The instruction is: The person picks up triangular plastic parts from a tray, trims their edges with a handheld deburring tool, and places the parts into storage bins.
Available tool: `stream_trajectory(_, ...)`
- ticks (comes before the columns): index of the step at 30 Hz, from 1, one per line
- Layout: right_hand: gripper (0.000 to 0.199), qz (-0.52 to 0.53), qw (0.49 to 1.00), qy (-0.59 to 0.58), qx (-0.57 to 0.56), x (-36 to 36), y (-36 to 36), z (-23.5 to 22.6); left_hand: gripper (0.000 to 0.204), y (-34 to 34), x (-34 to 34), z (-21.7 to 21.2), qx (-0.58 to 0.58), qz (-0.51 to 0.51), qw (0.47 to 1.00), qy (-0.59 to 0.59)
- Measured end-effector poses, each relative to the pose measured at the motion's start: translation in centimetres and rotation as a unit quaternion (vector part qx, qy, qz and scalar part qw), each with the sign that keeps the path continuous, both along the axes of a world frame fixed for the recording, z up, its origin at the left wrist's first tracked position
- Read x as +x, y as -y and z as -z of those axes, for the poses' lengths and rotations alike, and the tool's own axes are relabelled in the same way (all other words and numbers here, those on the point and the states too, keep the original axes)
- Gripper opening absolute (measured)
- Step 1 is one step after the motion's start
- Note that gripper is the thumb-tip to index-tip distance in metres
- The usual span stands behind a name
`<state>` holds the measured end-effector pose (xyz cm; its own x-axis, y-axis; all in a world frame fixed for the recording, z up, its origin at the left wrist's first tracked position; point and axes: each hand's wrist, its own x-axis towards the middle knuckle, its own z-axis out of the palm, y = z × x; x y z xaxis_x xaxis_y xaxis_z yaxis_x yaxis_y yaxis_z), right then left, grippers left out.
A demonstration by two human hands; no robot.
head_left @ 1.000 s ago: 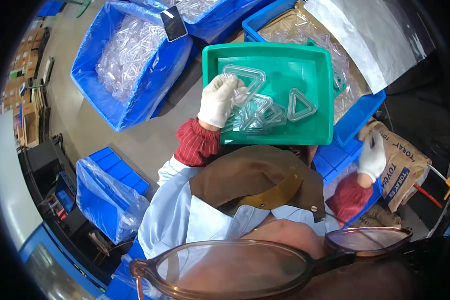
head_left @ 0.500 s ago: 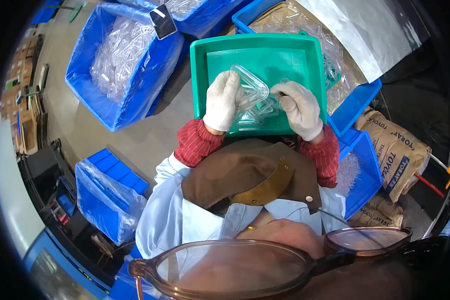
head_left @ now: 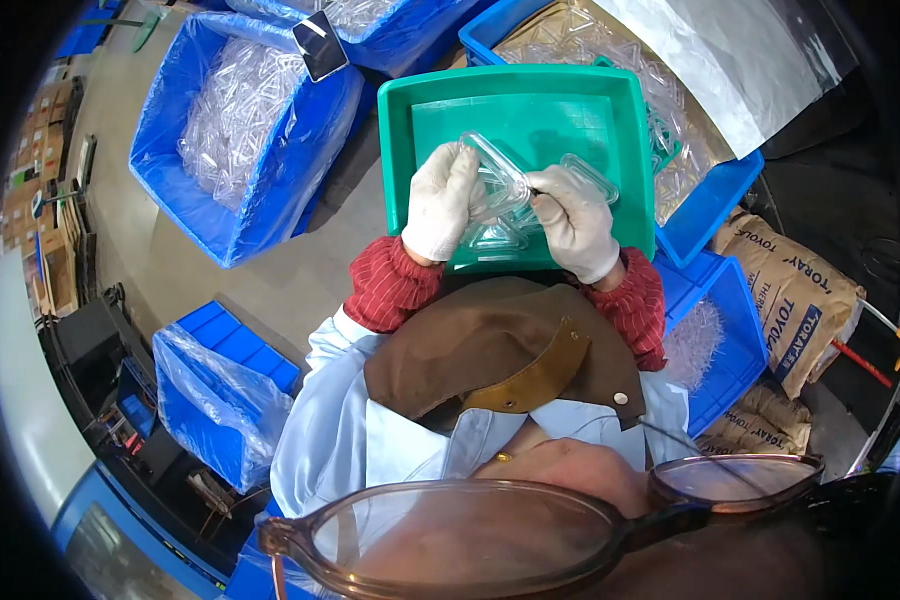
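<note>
Clear plastic: see-through triangular frames (head_left: 500,185), a small bunch gripped between both hands over the green tray (head_left: 400,130); a few more lie on the tray floor under the hands.
Left hand (head_left: 442,200): white glove, fingers curled round the left side of the bunch, closed on it.
Right hand (head_left: 573,218): white glove, thumb and fingers pinching the right end of the same bunch; one loose frame (head_left: 590,178) lies just beside its knuckles.
Tray spot: on the lap, near edge touching the brown apron (head_left: 490,345), red sleeves on either side.
Around: blue bin (head_left: 220,220) lined with plastic to the left, full of the same clear pieces; blue crate (head_left: 715,200) behind and to the right of the tray, also heaped with them; another blue crate (head_left: 720,340) at the right hip; paper sacks (head_left: 795,300) further right.
Risk 1: slick frames in cloth gloves, grip likely weak, one could slide out and fall past the tray rim to the floor.
Risk 2: frames look interlocked, pulling one may drag others or crack a thin edge.
Risk 3: tray sits on the lap only, a knee shift could tip it.
</note>
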<state>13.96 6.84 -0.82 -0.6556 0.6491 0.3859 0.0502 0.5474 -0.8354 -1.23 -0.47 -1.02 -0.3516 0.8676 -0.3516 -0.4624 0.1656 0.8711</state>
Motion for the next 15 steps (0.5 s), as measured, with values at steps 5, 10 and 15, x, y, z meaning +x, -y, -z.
stream_trajectory(5, 0.02, 0.11, 0.992, 0.058, 0.007, -1.2, -0.3, 1.4, 0.023, 1.7, 1.4, 0.9, 0.059, 0.115, 0.978, -0.165)
stream_trajectory(10, 0.025, 0.115, 0.973, 0.069, -0.186, 0.6, -2.2, -0.6, 0.026, 1.0, 0.0, 2.9, 0.002, 0.004, 1.0, -0.026)
stream_trajectory(15, 0.024, 0.029, 0.957, 0.134, -0.255, -0.8, -1.5, -0.7, 0.023, 0.1, -0.4, 1.5, 0.034, -0.031, 0.996, -0.079)
